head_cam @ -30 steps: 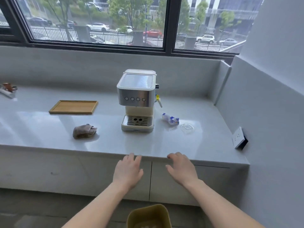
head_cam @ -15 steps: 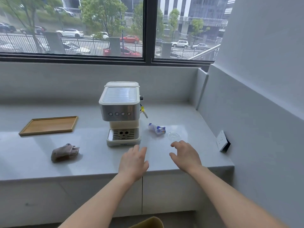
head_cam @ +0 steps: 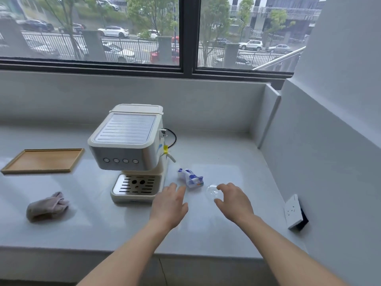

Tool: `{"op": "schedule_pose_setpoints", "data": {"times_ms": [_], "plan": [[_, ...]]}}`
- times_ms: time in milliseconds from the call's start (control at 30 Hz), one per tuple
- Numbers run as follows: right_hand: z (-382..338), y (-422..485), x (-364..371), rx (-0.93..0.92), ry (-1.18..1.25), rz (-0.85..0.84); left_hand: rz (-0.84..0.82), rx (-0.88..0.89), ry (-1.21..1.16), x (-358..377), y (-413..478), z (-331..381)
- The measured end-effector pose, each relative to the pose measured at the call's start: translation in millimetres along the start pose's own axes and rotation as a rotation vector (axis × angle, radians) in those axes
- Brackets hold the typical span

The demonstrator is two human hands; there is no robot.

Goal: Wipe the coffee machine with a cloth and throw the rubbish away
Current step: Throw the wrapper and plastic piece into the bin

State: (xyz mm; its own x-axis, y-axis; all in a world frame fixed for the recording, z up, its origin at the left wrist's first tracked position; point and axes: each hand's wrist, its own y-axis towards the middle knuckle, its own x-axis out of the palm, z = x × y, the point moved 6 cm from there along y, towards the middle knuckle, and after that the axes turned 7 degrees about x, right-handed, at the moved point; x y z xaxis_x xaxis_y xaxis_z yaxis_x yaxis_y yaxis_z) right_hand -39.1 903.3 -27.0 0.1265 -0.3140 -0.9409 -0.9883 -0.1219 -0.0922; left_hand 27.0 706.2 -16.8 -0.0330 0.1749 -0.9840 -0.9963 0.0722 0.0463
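Note:
A cream and silver coffee machine [head_cam: 127,149] stands on the grey counter [head_cam: 226,153]. A crumpled grey-pink cloth [head_cam: 47,206] lies to its left near the front. Right of the machine lie a crumpled blue and white wrapper [head_cam: 190,177] and a clear plastic lid [head_cam: 212,190]. My left hand [head_cam: 169,205] hovers flat, fingers apart, just short of the wrapper. My right hand [head_cam: 234,200] is open with its fingers curved around the right side of the clear lid, holding nothing.
A wooden tray [head_cam: 43,161] lies at the left of the counter. A white socket block [head_cam: 293,211] sits on the right wall by the counter's front corner. The machine's black cable [head_cam: 174,137] loops behind it. A window runs along the back.
The view has moved closer and lower over the counter. Both hands have gone forward from the counter's front edge to the wrapper and the clear lid. The bin has left the view.

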Motion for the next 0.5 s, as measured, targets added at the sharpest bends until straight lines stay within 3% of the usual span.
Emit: {"op": "schedule_pose_setpoints", "data": {"times_ms": [267, 500], "plan": [[10.8, 54.7, 38.8, 0.065, -0.009, -0.137, -0.037, -0.018, -0.085, 25.8, 72.0, -2.1], [1.8, 76.2, 65.3, 0.049, -0.120, -0.162, -0.020, -0.046, -0.100, 47.7, 115.8, -9.5]]}}
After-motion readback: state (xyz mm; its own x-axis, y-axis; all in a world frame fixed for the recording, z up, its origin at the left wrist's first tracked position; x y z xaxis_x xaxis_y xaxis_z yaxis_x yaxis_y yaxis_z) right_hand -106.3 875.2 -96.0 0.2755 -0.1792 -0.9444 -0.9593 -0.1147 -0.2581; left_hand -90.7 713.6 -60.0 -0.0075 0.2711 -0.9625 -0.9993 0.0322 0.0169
